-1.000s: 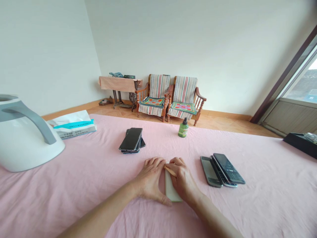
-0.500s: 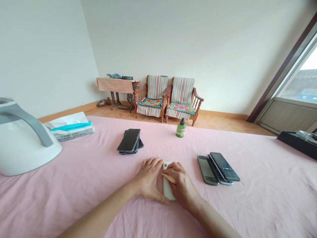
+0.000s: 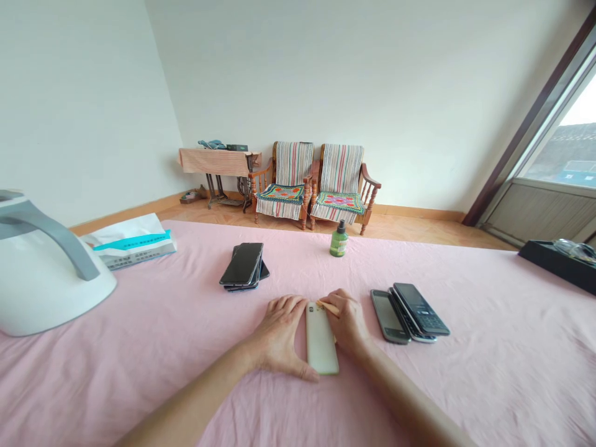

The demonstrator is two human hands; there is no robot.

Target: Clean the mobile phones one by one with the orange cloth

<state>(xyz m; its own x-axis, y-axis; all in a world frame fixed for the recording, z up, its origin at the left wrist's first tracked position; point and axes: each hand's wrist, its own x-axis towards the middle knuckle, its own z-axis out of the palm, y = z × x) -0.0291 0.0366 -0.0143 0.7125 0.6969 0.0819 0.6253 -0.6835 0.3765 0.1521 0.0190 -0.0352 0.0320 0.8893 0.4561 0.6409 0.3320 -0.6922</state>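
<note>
A whitish phone point(image 3: 321, 347) lies on the pink cloth with its back up, its camera area at the far end. My left hand point(image 3: 279, 338) is spread along its left side, fingertips by the far corner and thumb at the near corner. My right hand point(image 3: 348, 320) is closed around a pale tan, tapering tool point(image 3: 329, 308), whose exact kind I cannot make out. The tool's tip is over the camera area, and the hand hides part of the phone's right edge.
Stacked dark phones point(image 3: 243, 266) lie to the left, older phones point(image 3: 412, 313) to the right. A green spray bottle point(image 3: 339, 240) stands beyond. A white kettle point(image 3: 51, 273) and tissue pack point(image 3: 135, 242) are at far left; a black box point(image 3: 556, 264) is at far right.
My right hand has moved up and to the right with the tan tool, uncovering most of the phone's back. My left hand has stayed in place.
</note>
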